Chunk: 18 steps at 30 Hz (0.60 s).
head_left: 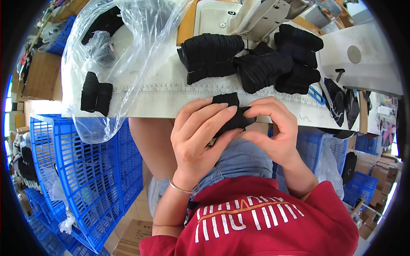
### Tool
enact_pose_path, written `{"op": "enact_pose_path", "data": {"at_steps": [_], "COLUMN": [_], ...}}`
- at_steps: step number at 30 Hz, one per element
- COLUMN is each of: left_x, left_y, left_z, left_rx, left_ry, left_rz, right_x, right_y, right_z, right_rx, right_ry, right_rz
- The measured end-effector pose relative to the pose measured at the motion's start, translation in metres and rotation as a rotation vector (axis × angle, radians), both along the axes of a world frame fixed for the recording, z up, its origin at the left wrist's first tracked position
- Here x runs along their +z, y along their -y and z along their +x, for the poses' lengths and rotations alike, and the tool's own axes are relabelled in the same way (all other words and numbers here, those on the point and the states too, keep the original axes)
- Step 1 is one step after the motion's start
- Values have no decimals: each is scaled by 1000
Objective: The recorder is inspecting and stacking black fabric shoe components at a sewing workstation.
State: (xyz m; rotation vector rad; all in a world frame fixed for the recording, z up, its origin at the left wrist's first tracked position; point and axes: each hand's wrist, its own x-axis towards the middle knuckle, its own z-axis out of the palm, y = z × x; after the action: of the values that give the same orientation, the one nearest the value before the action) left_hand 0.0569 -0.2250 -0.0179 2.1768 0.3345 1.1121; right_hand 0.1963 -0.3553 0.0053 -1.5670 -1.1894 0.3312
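A small stack of black fabric pieces is held between my two hands at the table's front edge, above my lap. The fingers of my left hand wrap over its left side, with the thumb underneath. My right hand pinches its right end between thumb and forefinger. Just beyond lie more bundles of black fabric pieces, one tilted bundle beside them, and stacked ones to the right. Part of the held stack is hidden behind my left fingers.
A sewing machine stands at the back of the white table, which has a ruler strip. A clear plastic bag and a small black bundle lie left. Blue crates stand at lower left. Scissors rest at right.
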Motion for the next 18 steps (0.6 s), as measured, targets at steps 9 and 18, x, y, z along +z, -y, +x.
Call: {"op": "enact_pose_path", "data": {"at_steps": [9,18], "left_x": [-2,-2], "left_y": [0,0], "left_z": [0,-2], "left_rx": [-3,-31], "left_ry": [21,22], "left_rz": [-10,-52], "right_x": [-11,-2], "right_y": [3,-5], "right_z": [-4,-4], "right_rx": [-102,-14], "right_ry": [-230,30], "right_rz": [-48,-46]}}
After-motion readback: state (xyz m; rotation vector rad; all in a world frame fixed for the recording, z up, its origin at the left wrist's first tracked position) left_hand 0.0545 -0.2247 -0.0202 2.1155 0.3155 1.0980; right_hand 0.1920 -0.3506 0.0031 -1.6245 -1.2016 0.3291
